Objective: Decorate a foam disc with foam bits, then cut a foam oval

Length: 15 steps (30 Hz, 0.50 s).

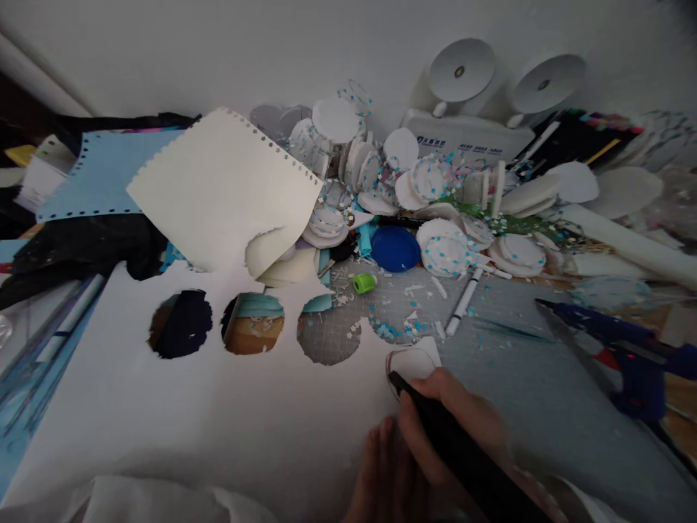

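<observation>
My right hand [462, 414] grips a thick black pen-shaped tool [457, 443], whose exact kind I cannot make out. Its tip rests at a brown curved line around a round patch [417, 361] near the right corner of a large white sheet [245, 414]. Several rough-edged round holes run along the sheet's far part. Beside the tool, just left of it, my left hand [384, 468] lies on the sheet with its fingers stretched out, holding nothing; its lower part is cut off by the frame.
White discs with blue bits [443, 247] are piled behind. A blue lid-like disc [395, 248], a green sharpener-like piece [364, 282] and a white pen [462, 301] lie near a grey cutting mat [506, 363]. A blue glue gun [634, 356] stands right; a cream punched sheet [223, 189] leans left.
</observation>
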Each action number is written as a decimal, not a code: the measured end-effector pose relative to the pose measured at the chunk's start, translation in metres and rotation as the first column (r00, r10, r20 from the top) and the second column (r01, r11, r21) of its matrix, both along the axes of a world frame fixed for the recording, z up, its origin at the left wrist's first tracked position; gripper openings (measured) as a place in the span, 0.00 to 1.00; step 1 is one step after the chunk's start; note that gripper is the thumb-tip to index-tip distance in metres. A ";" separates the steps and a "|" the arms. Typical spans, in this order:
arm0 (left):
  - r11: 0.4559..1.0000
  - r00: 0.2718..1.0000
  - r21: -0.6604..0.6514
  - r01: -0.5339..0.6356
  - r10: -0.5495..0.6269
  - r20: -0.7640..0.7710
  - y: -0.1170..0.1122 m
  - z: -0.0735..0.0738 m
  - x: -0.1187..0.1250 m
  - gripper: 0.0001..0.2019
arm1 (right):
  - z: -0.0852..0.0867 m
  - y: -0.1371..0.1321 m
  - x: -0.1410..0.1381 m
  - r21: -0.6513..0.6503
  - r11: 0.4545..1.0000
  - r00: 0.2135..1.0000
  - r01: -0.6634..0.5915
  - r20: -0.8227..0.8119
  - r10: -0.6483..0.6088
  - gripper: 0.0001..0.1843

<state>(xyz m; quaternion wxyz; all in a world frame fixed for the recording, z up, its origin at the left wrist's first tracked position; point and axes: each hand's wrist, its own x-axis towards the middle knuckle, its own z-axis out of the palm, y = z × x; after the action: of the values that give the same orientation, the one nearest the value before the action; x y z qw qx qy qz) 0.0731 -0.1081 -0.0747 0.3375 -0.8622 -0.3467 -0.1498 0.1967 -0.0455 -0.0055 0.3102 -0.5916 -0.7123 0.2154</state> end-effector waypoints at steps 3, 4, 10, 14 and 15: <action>1.000 0.998 -0.021 0.018 -0.017 0.065 0.002 0.001 -0.002 0.21 | -0.002 -0.001 0.006 -0.026 0.999 0.997 -0.029 0.077 0.031 0.11; 0.999 0.997 -0.042 0.024 -0.020 0.081 0.002 0.002 -0.002 0.21 | -0.003 -0.001 0.008 -0.034 0.999 0.995 -0.037 0.092 0.040 0.11; 0.994 0.993 -0.102 0.033 -0.021 0.116 0.002 0.008 -0.006 0.20 | -0.005 -0.002 0.012 -0.085 0.994 0.994 -0.067 0.083 0.074 0.14; 0.987 0.997 -0.146 0.073 -0.075 -0.010 0.003 0.015 -0.013 0.22 | -0.003 -0.004 0.007 -0.069 0.997 0.999 0.020 -0.048 -0.023 0.10; 0.987 0.997 -0.143 0.076 -0.079 -0.016 0.003 0.015 -0.015 0.23 | -0.003 -0.005 0.006 -0.072 0.996 0.994 0.051 -0.090 -0.057 0.09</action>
<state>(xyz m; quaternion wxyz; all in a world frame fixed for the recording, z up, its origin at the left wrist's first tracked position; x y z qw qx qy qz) 0.0582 -0.1055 -0.0595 0.2725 -0.8986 -0.3190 -0.1285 0.2032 -0.0508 -0.0082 0.3278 -0.6105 -0.6730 0.2587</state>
